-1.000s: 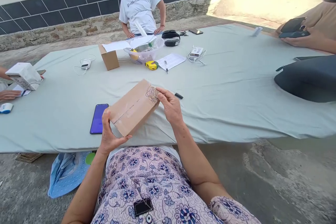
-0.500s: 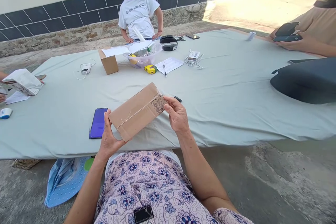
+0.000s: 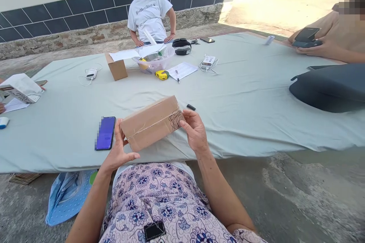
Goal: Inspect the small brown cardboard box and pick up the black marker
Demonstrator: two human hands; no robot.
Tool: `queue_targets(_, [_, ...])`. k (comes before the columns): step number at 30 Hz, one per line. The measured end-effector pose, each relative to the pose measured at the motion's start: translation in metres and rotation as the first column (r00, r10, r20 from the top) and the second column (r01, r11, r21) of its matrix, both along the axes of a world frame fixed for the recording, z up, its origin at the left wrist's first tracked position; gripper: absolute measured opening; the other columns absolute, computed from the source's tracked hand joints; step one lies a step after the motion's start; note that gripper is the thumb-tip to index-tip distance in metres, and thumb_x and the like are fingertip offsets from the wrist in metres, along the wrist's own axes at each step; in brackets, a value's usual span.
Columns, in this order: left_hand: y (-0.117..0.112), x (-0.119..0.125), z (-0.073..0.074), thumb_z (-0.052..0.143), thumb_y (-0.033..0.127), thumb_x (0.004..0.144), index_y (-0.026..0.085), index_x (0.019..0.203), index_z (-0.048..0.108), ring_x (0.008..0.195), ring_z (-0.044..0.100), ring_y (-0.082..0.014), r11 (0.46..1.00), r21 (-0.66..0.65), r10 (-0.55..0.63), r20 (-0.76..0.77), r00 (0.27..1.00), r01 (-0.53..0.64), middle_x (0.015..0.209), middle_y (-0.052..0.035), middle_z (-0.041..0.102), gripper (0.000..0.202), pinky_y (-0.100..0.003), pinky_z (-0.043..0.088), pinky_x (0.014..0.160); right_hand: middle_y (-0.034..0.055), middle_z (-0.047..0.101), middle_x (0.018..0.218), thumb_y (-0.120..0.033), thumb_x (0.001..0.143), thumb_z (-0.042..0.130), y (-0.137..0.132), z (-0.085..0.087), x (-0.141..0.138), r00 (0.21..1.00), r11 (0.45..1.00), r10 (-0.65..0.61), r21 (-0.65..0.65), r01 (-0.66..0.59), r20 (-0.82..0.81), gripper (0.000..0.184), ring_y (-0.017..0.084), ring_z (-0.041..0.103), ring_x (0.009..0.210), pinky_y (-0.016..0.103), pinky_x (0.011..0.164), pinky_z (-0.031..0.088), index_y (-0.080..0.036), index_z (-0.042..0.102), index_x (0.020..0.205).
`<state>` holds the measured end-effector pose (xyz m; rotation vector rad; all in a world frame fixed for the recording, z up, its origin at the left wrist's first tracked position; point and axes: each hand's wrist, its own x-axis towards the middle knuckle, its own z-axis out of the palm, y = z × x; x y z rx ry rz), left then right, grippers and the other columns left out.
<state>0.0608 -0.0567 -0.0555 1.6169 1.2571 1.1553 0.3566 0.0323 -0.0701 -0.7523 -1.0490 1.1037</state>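
Head view. Cardboard box (image 3: 152, 121) between the fingers of both hands: right hand (image 3: 196, 131) pinching its scribbled end, left hand (image 3: 119, 151) spread, fingers against the other end. Phone (image 3: 105, 133) just beside the left fingers.

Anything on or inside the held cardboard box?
On the cardboard box: black scribble at its right end, near the right hand's thumb, and a pale lengthwise line. No opening shows; contents and underside can't be seen.
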Motion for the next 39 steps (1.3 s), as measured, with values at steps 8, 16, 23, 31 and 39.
queue_targets(8, [0.017,0.000,-0.007,0.081,0.053,0.084,0.036,0.149,0.030,0.163,0.027,-0.0337,0.977,0.093,0.179,0.129,0.975,-0.192,0.176,-0.0134,0.021,0.084,-0.055,0.031,0.130,-0.0001,0.058,0.095,-0.053,0.082,0.077,-0.011,0.002,0.001,0.987,0.997,0.080,-0.020,-0.078,0.138,0.050,0.018,0.058,0.086,0.032,0.074,0.055,-0.034,0.064,0.127])
queue_targets(16, [0.008,-0.004,-0.012,0.081,0.039,0.085,0.038,0.152,0.032,0.166,0.019,-0.0345,0.984,0.073,0.158,0.078,0.984,-0.164,0.180,-0.0093,0.012,0.083,-0.055,0.036,0.128,-0.0024,0.050,0.075,-0.088,0.077,0.066,-0.016,0.015,-0.003,0.986,0.982,0.097,-0.176,-0.073,0.136,0.063,0.016,0.047,0.070,0.031,0.067,0.046,-0.026,0.057,0.082])
queue_targets(23, [0.009,0.014,-0.003,0.073,0.033,0.086,0.037,0.167,0.018,0.165,0.023,-0.0345,0.984,0.067,0.163,0.050,0.985,-0.166,0.180,-0.0083,0.013,0.098,-0.052,0.035,0.129,-0.0035,0.049,0.078,-0.083,0.069,0.075,-0.020,0.012,-0.003,0.991,0.950,0.098,-0.304,-0.068,0.086,0.062,0.015,0.046,0.074,0.026,0.065,0.046,-0.026,0.053,0.078])
queue_targets(31, [0.013,0.034,0.018,0.071,0.040,0.091,0.030,0.155,0.033,0.164,0.023,-0.0337,0.966,0.165,0.212,-0.066,0.975,-0.199,0.175,-0.0134,0.022,0.075,-0.051,0.033,0.130,-0.0014,0.059,0.087,-0.075,0.080,0.068,-0.021,-0.003,0.000,0.984,0.951,0.006,-0.307,0.049,0.176,0.049,0.018,0.055,0.084,0.029,0.071,0.053,-0.027,0.057,0.086])
queue_targets(39, [0.013,0.052,0.016,0.072,0.047,0.091,0.026,0.133,0.049,0.147,0.046,-0.0293,0.909,0.158,0.395,-0.032,0.918,-0.385,0.155,-0.0119,0.047,0.052,-0.042,0.039,0.123,0.0108,0.067,0.120,-0.068,0.088,0.065,-0.030,-0.003,-0.013,0.819,0.956,-0.225,-0.041,0.290,0.528,0.054,0.029,0.062,0.104,0.045,0.088,0.056,-0.027,0.062,0.123])
